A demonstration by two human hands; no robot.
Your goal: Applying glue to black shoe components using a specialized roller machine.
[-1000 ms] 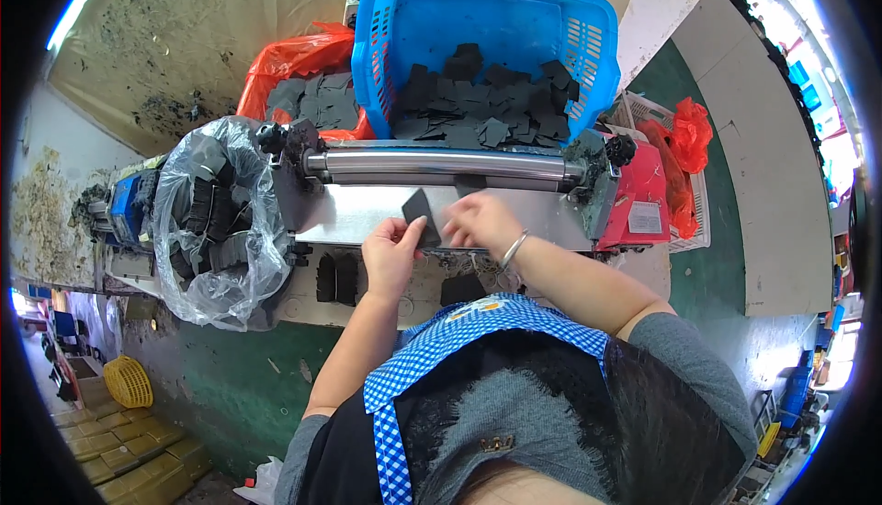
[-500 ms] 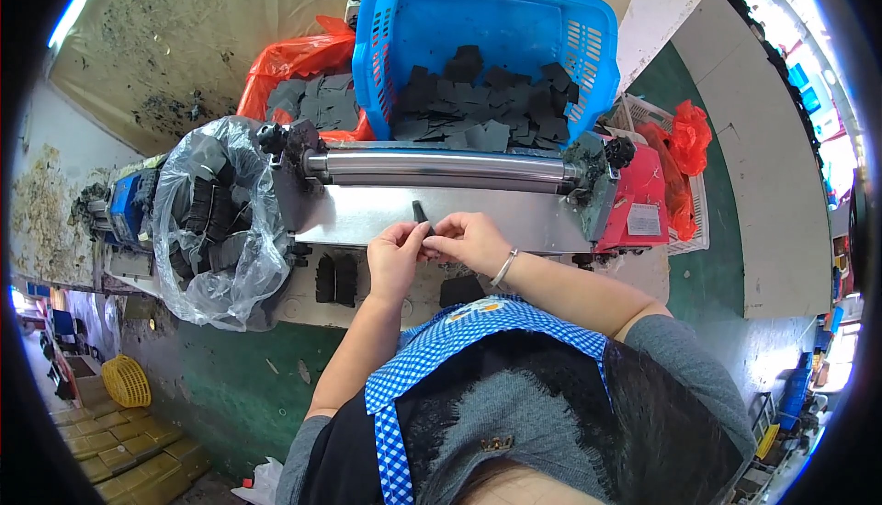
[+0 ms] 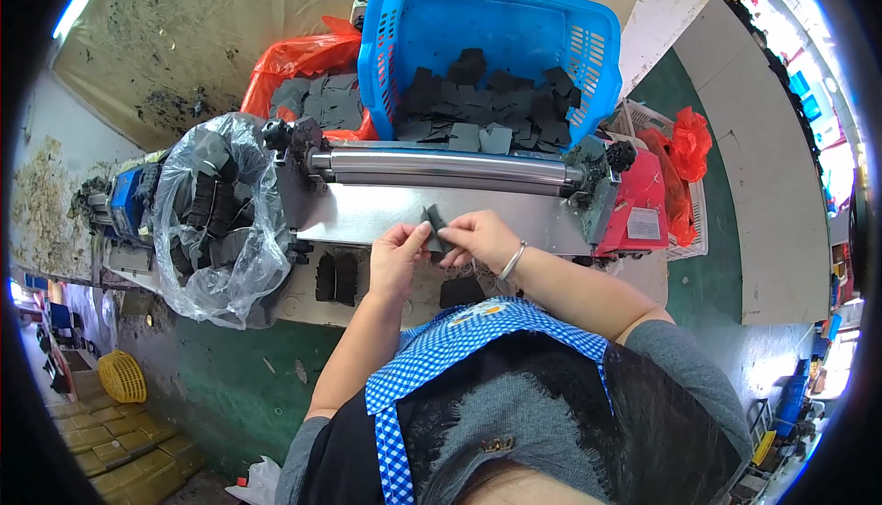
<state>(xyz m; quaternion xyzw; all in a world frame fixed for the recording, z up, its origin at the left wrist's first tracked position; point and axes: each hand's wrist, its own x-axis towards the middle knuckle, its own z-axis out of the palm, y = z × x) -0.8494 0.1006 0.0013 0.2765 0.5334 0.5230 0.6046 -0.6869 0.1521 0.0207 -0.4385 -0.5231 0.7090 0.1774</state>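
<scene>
Between my two hands is a small dark grey sheet piece, bent along its length and partly hidden by the fingers. My left hand pinches its left edge between thumb and fingers. From the other side my right hand, with a bracelet at the wrist, grips the right edge. Both hands are over the front of a shiny metal plate. Behind that plate runs a pair of steel rollers, set between dark, dirty end blocks.
A blue basket of grey square pieces stands behind the rollers. Left of it lies a red plastic bag with more pieces. A clear bag holds dark stacks. Dark pieces lie near the front edge. A red machine housing stands right.
The piece was a narrow dark strip, and now it is spread wider and shows a grey face. My right hand has shifted slightly right, away from the left.
</scene>
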